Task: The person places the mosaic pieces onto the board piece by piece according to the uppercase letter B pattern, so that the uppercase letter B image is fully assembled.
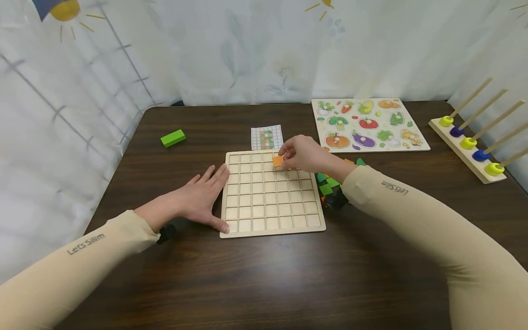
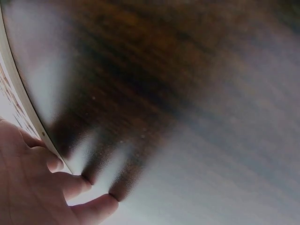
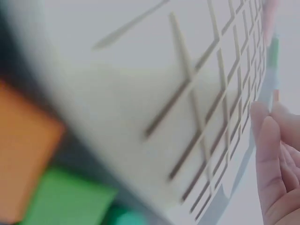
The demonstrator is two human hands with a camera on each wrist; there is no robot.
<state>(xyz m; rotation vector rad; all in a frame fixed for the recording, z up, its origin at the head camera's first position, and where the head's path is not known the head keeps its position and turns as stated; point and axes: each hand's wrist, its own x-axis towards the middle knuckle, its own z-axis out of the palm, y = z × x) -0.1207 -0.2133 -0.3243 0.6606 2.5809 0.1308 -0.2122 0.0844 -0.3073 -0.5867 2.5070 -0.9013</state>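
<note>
An orange square tile [image 1: 277, 162], pinched in the right hand [image 1: 306, 153], appears over the upper rows of a pale wooden grid board [image 1: 265, 200] lying flat at center frame, the left hand [image 1: 201, 198] touching its left edge.

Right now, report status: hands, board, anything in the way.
Left hand rests on left edge of grid board. Right hand pinches orange tile at far row. Loose pieces beside board's right edge, partly hidden.
</note>
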